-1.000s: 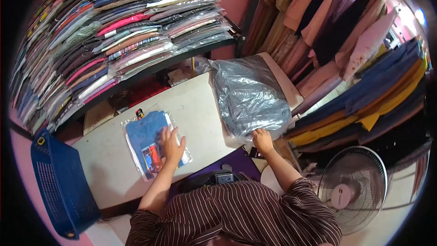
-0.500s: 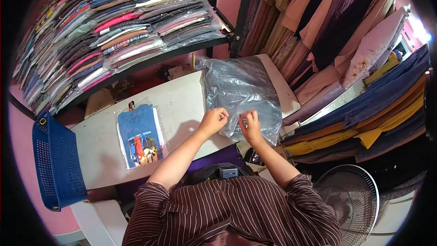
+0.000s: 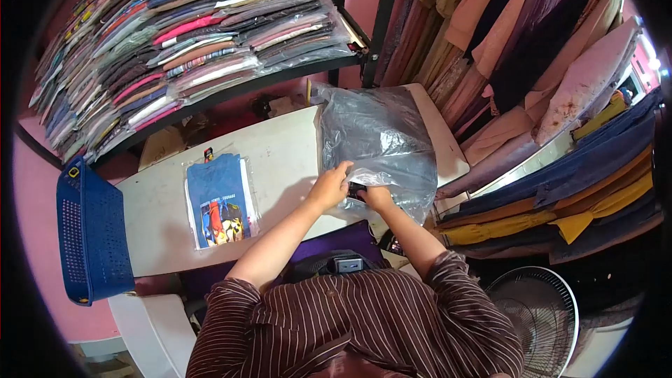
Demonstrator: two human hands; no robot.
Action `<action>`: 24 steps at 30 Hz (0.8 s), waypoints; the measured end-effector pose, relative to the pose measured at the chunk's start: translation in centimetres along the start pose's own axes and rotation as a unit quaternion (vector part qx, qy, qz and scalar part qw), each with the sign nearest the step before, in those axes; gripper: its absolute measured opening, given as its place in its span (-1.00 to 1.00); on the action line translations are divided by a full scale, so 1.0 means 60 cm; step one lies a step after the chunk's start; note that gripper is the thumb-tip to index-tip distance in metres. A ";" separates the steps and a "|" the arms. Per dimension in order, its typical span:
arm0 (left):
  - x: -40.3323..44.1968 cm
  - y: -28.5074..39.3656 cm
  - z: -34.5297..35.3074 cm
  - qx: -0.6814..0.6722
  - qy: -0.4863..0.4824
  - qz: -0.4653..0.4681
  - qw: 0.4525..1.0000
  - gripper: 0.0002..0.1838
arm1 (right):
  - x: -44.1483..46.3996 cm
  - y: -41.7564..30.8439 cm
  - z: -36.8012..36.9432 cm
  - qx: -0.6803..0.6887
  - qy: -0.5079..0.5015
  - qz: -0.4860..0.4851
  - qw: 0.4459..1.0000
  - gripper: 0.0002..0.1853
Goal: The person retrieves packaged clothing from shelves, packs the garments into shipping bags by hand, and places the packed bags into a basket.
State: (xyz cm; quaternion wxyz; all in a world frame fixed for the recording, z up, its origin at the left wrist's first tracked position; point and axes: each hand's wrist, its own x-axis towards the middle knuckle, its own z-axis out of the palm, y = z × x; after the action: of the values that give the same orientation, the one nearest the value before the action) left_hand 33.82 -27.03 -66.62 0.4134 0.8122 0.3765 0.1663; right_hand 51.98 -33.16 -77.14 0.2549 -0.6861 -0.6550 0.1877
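Observation:
A large clear plastic bag [image 3: 381, 122] with dark contents lies on the right part of the white table. At the bag's near edge, my left hand [image 3: 329, 185] is closed on the film, one finger raised along it. Close beside it, my right hand [image 3: 378, 198] is closed at the same edge, its fingertips partly hidden. A small black patch [image 3: 355, 190] shows between the hands; I cannot tell what it is. Further left lies a folded blue T-shirt [image 3: 215, 178] with a colourful print, in a clear sleeve, apart from both hands.
The white table [image 3: 280, 154] runs across. A blue perforated basket [image 3: 91, 231] stands at its left end. Behind is a shelf stacked with bagged clothes [image 3: 189, 49]. Garments [image 3: 504, 42] hang at the right, more clothes [image 3: 553, 196] below. A fan [image 3: 532, 322] stands at lower right.
Both hands were raised slightly apart over the bag's near edge; now they are lower and closer together on it. A dark patch shows between them, and the film above has bulged.

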 end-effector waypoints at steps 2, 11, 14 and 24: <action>-0.012 0.004 -0.008 0.006 -0.001 -0.008 1.000 -0.49 | 0.008 -0.002 -0.003 -0.117 -0.053 0.023 0.992 -0.56; -0.036 0.006 -0.015 0.110 0.014 0.117 0.987 -0.71 | 0.026 0.023 -0.005 -0.045 -0.025 -0.008 0.999 -0.72; -0.035 0.006 -0.011 0.179 -0.021 0.155 0.971 -0.75 | 0.024 0.028 -0.006 -0.082 0.034 -0.107 0.990 -0.77; -0.013 -0.001 0.013 0.199 0.040 0.154 0.967 -0.58 | -0.071 -0.055 -0.113 -0.044 0.189 -0.178 0.965 -0.87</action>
State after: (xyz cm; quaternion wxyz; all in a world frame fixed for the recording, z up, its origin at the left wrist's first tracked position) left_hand 33.72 -28.02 -67.06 0.1972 0.9192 0.2881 0.1819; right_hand 53.04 -38.07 -70.07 0.3728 -0.5917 -0.7144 -0.0223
